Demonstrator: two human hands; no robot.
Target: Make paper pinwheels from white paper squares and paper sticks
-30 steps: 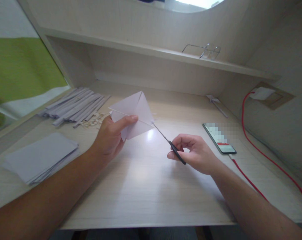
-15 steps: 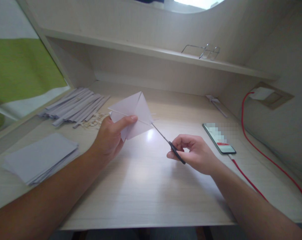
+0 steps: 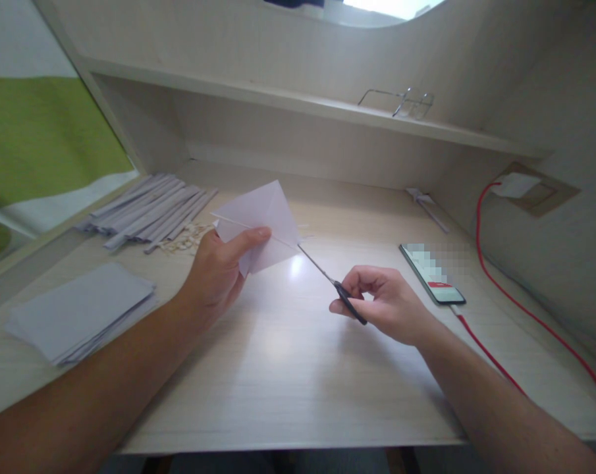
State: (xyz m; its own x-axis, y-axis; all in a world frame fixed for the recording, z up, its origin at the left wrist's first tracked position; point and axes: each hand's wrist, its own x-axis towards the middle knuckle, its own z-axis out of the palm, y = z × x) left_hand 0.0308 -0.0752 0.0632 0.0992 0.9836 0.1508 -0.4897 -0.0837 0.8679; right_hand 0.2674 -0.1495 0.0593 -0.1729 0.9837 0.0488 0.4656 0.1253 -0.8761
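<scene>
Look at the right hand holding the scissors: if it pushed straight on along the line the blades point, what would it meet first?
The right hand points its scissors up-left into the folded white paper held by the left hand. The blades already touch the paper; the left thumb probably comes next.

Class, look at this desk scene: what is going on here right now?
A person at a pale wooden desk is cutting paper. The left hand holds a folded white sheet up off the desk, thumb pressed on it. The right hand grips black-handled scissors, whose blades reach into the sheet's edge. To the left lie a stack of paper and a pile of cut strips. A phone on a red cable lies to the right, and glasses rest on the shelf.
</scene>
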